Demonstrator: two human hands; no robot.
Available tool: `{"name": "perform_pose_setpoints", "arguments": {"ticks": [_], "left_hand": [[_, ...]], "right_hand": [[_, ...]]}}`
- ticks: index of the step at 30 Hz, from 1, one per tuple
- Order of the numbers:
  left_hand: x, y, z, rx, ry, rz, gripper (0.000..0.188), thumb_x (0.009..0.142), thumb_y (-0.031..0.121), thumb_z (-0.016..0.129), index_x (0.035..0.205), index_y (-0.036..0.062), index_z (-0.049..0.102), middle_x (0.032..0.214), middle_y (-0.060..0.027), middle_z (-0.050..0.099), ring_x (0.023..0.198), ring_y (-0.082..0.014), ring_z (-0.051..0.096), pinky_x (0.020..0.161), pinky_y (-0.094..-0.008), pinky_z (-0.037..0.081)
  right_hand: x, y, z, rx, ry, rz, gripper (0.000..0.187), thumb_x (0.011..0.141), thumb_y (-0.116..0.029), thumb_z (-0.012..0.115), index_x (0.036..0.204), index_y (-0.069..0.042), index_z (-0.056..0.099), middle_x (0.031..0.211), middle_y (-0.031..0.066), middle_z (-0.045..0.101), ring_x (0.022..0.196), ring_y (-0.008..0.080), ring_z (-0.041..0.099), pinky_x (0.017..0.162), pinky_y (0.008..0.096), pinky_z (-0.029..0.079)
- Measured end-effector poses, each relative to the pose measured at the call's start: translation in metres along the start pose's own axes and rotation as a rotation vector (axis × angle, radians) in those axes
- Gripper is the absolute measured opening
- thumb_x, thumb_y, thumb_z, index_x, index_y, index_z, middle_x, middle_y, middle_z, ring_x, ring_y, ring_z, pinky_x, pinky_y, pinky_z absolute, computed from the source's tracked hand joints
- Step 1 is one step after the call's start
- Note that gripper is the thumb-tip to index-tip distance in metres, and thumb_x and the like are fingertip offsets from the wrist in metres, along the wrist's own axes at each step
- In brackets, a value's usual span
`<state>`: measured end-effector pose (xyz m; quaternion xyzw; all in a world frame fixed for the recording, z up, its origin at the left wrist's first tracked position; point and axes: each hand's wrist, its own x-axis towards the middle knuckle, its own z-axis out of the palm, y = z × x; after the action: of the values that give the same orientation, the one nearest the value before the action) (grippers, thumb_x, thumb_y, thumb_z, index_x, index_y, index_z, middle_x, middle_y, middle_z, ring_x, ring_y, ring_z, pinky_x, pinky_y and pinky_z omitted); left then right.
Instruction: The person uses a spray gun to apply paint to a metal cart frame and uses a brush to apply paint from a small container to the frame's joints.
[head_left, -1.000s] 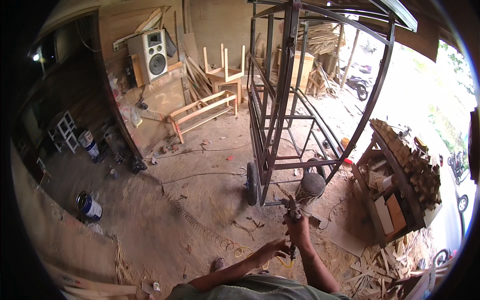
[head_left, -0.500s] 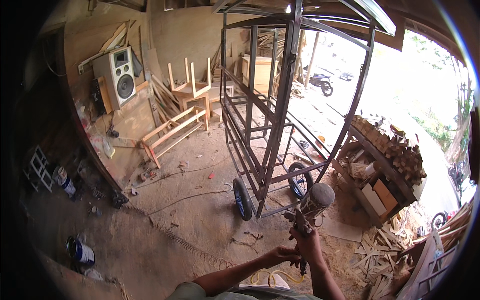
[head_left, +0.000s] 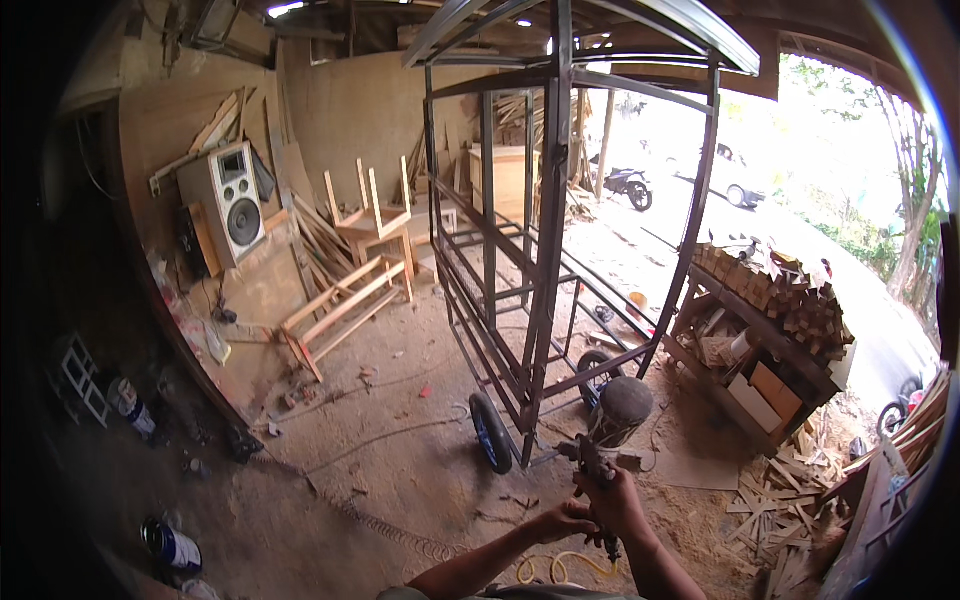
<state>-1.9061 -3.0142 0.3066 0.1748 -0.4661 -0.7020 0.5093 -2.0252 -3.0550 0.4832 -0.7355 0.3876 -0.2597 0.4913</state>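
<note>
My right hand (head_left: 612, 500) is wrapped round the grip of a spray gun (head_left: 622, 408), whose dusty round cup sits on top. My left hand (head_left: 562, 521) is closed with its fingers at the lower part of the gun's handle; what exactly the fingertips pinch is partly hidden. From the foot of the handle a yellow air hose (head_left: 562, 562) loops to the left. Just beyond the gun stands a tall dark metal cart frame (head_left: 549, 210) on wheels, its near left wheel (head_left: 490, 432) showing a blue rim. The gun is apart from the frame.
A coiled hose (head_left: 395, 538) crosses the dusty floor. To the right are a wooden bench (head_left: 765, 335) stacked with wood blocks and a pile of scrap strips (head_left: 785, 500). Wooden stool frames (head_left: 350, 305) stand back left, near a speaker (head_left: 232, 205). A can (head_left: 172, 545) sits lower left.
The view has tilted up, so the scene sits lower and more roof shows. A car has come into view on the road outside. Both hands keep their hold on the spray gun.
</note>
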Motion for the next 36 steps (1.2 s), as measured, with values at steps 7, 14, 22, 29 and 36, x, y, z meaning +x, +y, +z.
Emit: {"name": "perform_pose_setpoints", "arguments": {"ticks": [7,14,22,29,36], "left_hand": [[0.006,-0.003,-0.001,-0.003,0.112,-0.011,0.020,0.094,0.011,0.068,0.107,-0.0039,0.071,0.094,-0.0087,0.072,0.088,-0.0177,0.067,0.082,-0.0337,0.054],[0.012,-0.009,-0.003,0.044,0.055,0.016,0.022,0.092,0.012,0.071,0.109,-0.0024,0.070,0.095,-0.0089,0.072,0.088,-0.0184,0.067,0.082,-0.0333,0.052],[0.014,-0.018,-0.001,-0.041,0.066,0.014,0.024,0.091,0.011,0.071,0.111,-0.0019,0.070,0.096,-0.0080,0.072,0.089,-0.0166,0.066,0.080,-0.0319,0.052],[0.020,-0.026,-0.001,-0.043,0.132,0.031,0.022,0.093,0.014,0.071,0.108,-0.0009,0.071,0.094,-0.0064,0.072,0.086,-0.0145,0.066,0.075,-0.0294,0.051],[0.000,0.065,0.009,0.661,-0.035,-0.265,0.036,0.090,0.031,0.075,0.109,0.0004,0.072,0.095,-0.0037,0.074,0.079,-0.0088,0.066,0.069,-0.0262,0.052]], "right_hand": [[0.010,0.009,-0.002,0.033,0.011,-0.003,0.025,0.086,-0.020,0.072,0.096,0.002,0.067,0.082,0.0093,0.069,0.075,0.0137,0.062,0.068,0.0341,0.051],[0.015,0.022,-0.005,0.045,-0.001,-0.029,0.023,0.086,-0.018,0.073,0.097,0.002,0.066,0.082,0.0049,0.068,0.075,0.0100,0.057,0.068,0.0313,0.050],[0.012,0.018,-0.008,0.069,0.009,0.023,0.024,0.087,-0.017,0.073,0.099,0.003,0.067,0.083,0.0034,0.068,0.074,0.0089,0.058,0.065,0.0312,0.050],[0.014,0.022,-0.012,0.152,0.006,-0.010,0.020,0.088,-0.016,0.073,0.096,0.002,0.067,0.082,0.0024,0.067,0.073,0.0091,0.057,0.063,0.0311,0.050],[0.011,0.005,-0.019,0.055,-0.056,0.115,0.031,0.090,-0.020,0.070,0.113,0.000,0.063,0.071,0.0093,0.064,0.061,0.0115,0.054,0.057,0.0343,0.049]]}}
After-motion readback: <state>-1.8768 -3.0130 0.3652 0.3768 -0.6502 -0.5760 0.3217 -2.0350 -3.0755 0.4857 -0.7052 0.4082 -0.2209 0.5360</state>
